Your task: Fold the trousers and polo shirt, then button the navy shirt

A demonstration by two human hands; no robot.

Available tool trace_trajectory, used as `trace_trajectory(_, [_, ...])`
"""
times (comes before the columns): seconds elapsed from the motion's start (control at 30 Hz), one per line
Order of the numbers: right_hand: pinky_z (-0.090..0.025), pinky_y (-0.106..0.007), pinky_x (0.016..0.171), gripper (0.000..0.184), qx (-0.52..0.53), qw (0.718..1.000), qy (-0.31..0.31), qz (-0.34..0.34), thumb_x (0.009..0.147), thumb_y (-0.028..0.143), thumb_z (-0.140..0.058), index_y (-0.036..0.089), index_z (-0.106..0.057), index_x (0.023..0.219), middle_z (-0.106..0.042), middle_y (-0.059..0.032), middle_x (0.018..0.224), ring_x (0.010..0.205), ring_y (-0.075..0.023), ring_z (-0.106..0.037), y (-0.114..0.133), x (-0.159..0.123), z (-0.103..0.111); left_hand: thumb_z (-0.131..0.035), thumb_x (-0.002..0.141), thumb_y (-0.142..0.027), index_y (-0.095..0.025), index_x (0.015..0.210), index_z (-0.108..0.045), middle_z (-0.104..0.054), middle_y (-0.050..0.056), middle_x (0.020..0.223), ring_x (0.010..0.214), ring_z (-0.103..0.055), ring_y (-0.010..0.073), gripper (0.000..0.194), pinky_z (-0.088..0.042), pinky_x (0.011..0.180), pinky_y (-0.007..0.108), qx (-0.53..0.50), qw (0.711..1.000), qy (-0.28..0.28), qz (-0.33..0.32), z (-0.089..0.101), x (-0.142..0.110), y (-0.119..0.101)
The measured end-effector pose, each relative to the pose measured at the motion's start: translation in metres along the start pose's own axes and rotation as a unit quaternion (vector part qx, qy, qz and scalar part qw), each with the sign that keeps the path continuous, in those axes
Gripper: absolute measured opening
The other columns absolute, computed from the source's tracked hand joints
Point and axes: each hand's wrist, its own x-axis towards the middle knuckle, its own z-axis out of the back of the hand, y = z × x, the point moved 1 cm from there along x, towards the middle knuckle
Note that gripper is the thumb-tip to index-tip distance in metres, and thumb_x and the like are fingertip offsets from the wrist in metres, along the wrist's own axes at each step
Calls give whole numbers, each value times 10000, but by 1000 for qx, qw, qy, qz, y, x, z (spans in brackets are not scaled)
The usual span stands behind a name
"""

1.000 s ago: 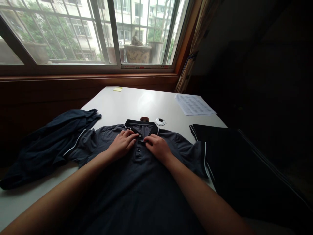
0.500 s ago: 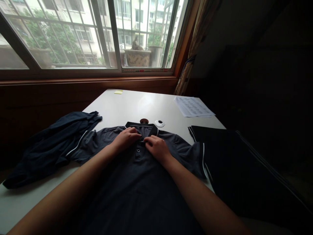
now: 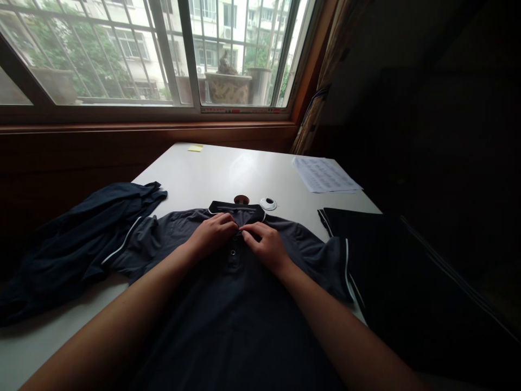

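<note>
A dark polo shirt lies spread face up in front of me, its black collar edged in white at the far end. My left hand is closed on the placket just below the collar, with its fingertips by the neck opening. Close beside it, my right hand pinches the placket's other edge near the top button. The fingertips of both hands nearly meet and partly hide the fabric between them. Lower on the placket a small pale button shows.
The shirt rests on a white table. A crumpled dark garment lies left, folded dark trousers right. Beyond the collar are a round table hole and its white cover. Printed sheets and a yellow sticky note lie farther back.
My right hand has come inward to my left at the placket, and the right collar flap it was near lies closer to the neck. The view has tilted slightly.
</note>
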Motion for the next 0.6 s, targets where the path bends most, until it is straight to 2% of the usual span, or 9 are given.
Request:
trace_trajectory(0.1, [-514,-300,852,144,47,998,-13,-41,899,298,-633,246,-763,934,-756,-15,928,891,-190,-700,-1,2,-1,-574,938,-198,-194,933,-693,-651,64,968,859,-621,172,120,-509,779,282,-63,997,-22,30,0,1,1])
trace_trajectory(0.23, [-524,-303,845,109,101,989,-14,-103,841,272,-665,257,-759,894,-763,7,917,896,-194,-707,-4,3,-4,-642,880,-217,-192,877,-702,-679,46,900,803,-638,165,65,-501,750,275,-164,980,-44,103,5,2,2])
trace_trajectory(0.33, [-530,-303,797,152,124,983,-21,-131,812,286,-680,247,-731,950,-740,7,869,834,-189,-698,-3,3,-6,-670,844,-235,-197,880,-726,-725,36,888,840,-665,183,76,-499,796,287,-226,961,-19,158,11,4,1])
trace_trajectory(0.47, [-517,-287,715,327,118,980,-41,-153,758,265,-709,239,-658,1080,-675,30,773,734,-173,-666,-1,3,-7,-671,822,-291,-204,874,-757,-758,27,897,853,-692,203,133,-494,793,288,-259,934,40,241,19,8,-2])
trace_trajectory(0.6, [-512,-283,697,347,105,982,-52,-148,761,269,-685,246,-628,1103,-655,37,763,712,-166,-652,1,2,-10,-679,789,-348,-193,845,-768,-767,29,857,833,-699,224,187,-495,757,295,-280,913,62,291,25,12,-4])
